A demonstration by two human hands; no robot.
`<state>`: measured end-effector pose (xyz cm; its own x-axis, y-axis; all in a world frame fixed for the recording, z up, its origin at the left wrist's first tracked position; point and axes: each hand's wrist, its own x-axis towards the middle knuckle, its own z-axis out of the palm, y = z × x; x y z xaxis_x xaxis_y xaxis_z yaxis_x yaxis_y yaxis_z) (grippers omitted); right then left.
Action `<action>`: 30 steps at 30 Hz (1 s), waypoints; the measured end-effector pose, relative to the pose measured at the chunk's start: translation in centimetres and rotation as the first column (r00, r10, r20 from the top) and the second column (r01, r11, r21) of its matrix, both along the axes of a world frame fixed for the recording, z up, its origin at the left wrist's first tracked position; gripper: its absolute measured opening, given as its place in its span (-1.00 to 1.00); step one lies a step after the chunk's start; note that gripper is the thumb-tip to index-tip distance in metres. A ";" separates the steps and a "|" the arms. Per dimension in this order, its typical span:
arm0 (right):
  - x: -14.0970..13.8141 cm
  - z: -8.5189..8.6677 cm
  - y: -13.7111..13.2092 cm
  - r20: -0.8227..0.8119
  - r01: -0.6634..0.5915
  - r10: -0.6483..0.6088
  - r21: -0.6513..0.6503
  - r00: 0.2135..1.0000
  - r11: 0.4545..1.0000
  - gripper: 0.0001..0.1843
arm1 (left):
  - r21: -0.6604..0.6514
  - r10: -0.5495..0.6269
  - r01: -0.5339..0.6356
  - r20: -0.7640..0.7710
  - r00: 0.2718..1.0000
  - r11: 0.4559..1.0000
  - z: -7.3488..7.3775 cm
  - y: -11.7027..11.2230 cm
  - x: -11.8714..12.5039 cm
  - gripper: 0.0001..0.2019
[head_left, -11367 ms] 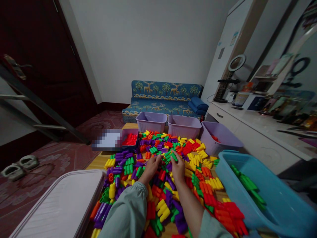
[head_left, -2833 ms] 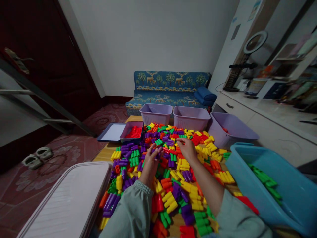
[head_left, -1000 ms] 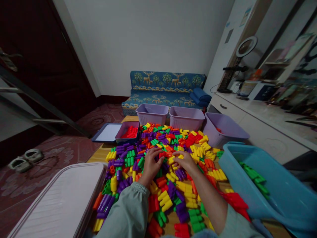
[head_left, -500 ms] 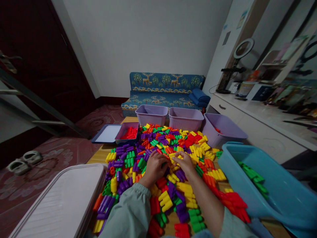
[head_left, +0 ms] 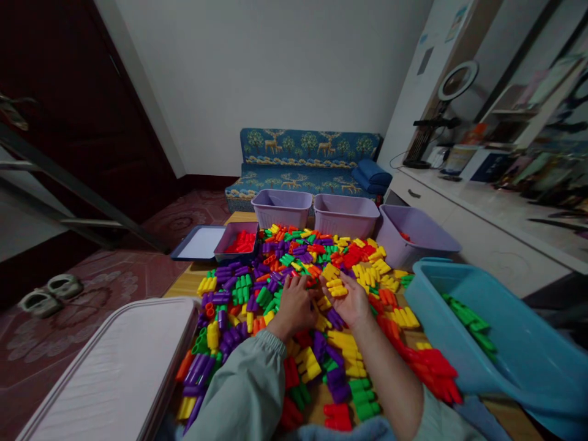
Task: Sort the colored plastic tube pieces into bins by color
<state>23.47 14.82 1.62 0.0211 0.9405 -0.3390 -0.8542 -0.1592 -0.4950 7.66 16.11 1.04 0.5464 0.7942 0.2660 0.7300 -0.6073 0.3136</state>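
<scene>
A big heap of tube-shaped plastic blocks (head_left: 294, 269) in red, yellow, green, purple and orange covers the wooden table (head_left: 190, 283). My right hand (head_left: 350, 304) is turned palm up above the heap and holds yellow blocks (head_left: 337, 285) in its curled fingers. Close beside it, my left hand (head_left: 294, 304) rests palm down on the blocks, fingers bent among them; whether it grips one is hidden.
A blue tub (head_left: 496, 355) with green blocks stands at the right. Three lilac bins (head_left: 281, 209) line the far edge, a small tray of red blocks (head_left: 239, 241) and a blue lid (head_left: 197, 242) sit far left, and a pale lid (head_left: 105, 380) lies near left.
My right hand has turned palm up and lifted yellow blocks off the heap. My left hand has shifted slightly right, staying on the blocks.
</scene>
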 end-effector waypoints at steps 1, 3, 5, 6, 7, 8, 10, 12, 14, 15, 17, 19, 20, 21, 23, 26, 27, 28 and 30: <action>0.1 0.0 0.0 -0.009 -0.006 0.006 0.014 1.000 1.000 -0.75 | 0.009 0.018 -0.018 -0.002 1.000 1.000 0.0 0.1 0.1 -0.72; 0.2 0.1 0.0 -0.018 -0.003 0.003 0.018 1.000 1.000 -0.76 | 0.029 0.062 -0.063 0.010 0.998 0.998 -0.1 0.3 0.2 -0.74; 0.4 0.5 0.3 -0.016 -0.004 0.004 0.005 1.000 1.000 -0.78 | 0.045 0.116 -0.118 0.037 0.993 0.992 -0.4 0.5 0.2 -0.76; 0.4 1.0 0.7 -0.009 -0.004 0.004 -0.003 1.000 1.000 -0.78 | 0.050 0.140 -0.143 0.051 0.989 0.989 -0.6 0.6 0.1 -0.77; 0.5 1.6 1.3 0.002 0.002 -0.002 -0.010 1.000 1.000 -0.79 | 0.053 0.157 -0.161 0.061 0.986 0.986 -0.7 0.6 0.1 -0.78; 0.7 2.4 2.1 0.019 0.014 -0.014 -0.010 1.000 1.000 -0.80 | 0.056 0.168 -0.172 0.069 0.983 0.983 -0.9 0.7 0.1 -0.78; 1.2 4.6 4.4 0.073 0.063 -0.063 0.002 0.995 0.998 -0.81 | 0.062 0.169 -0.174 0.077 0.983 0.983 -1.2 0.8 0.0 -0.78; 1.9 7.2 7.4 0.143 0.119 -0.123 0.035 0.982 0.992 -0.82 | 0.069 0.160 -0.165 0.079 0.984 0.984 -1.4 0.9 0.0 -0.78; 2.9 9.7 10.9 0.222 0.173 -0.174 0.025 0.959 0.985 -0.81 | 0.074 0.154 -0.160 0.081 0.985 0.984 -1.4 0.9 0.0 -0.79; 3.4 10.9 12.5 0.262 0.191 -0.186 0.008 0.947 0.982 -0.79 | 0.076 0.150 -0.156 0.082 0.985 0.985 -1.4 0.9 0.0 -0.79; 4.3 12.8 15.4 0.333 0.252 -0.236 -0.007 0.913 0.968 -0.72 | 0.076 0.143 -0.149 0.084 0.986 0.986 -1.5 1.0 -0.1 -0.79; 5.0 14.1 17.6 0.420 0.284 -0.263 0.012 0.869 0.959 -0.63 | 0.075 0.137 -0.144 0.087 0.987 0.987 -1.5 1.0 -0.2 -0.79; 5.2 14.6 18.4 0.459 0.279 -0.259 0.025 0.850 0.960 -0.58 | 0.075 0.135 -0.142 0.088 0.987 0.987 -1.5 1.0 -0.2 -0.78; 5.5 14.9 18.9 0.491 0.265 -0.250 0.041 0.834 0.963 -0.54 | 0.075 0.136 -0.142 0.087 0.987 0.987 -1.5 1.0 -0.3 -0.78; 5.9 15.3 19.7 0.526 0.232 -0.231 0.065 0.818 0.971 -0.46 | 0.076 0.140 -0.146 0.084 0.987 0.986 -1.4 0.9 -0.4 -0.77; 6.6 15.2 20.1 0.570 0.215 -0.223 0.084 0.790 0.973 -0.43 | 0.078 0.151 -0.157 0.080 0.985 0.985 -1.3 0.8 -0.4 -0.76; 6.8 14.9 20.1 0.598 0.210 -0.224 0.094 0.769 0.973 -0.37 | 0.078 0.154 -0.160 0.078 0.985 0.984 -1.3 0.8 -0.4 -0.75; 7.0 14.6 20.0 0.629 0.199 -0.224 0.111 0.744 0.974 -0.30 | 0.078 0.156 -0.162 0.075 0.985 0.984 -1.2 0.7 -0.4 -0.74; 7.1 13.6 19.4 0.682 0.154 -0.219 0.156 0.697 0.976 -0.19 | 0.076 0.163 -0.168 0.069 0.984 0.983 -1.2 0.7 -0.4 -0.73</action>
<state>30.59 34.19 15.23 0.3966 0.9145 -0.0806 -0.2737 0.0339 -0.9612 7.25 16.80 -0.14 0.3895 0.8468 0.3623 0.8034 -0.5047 0.3159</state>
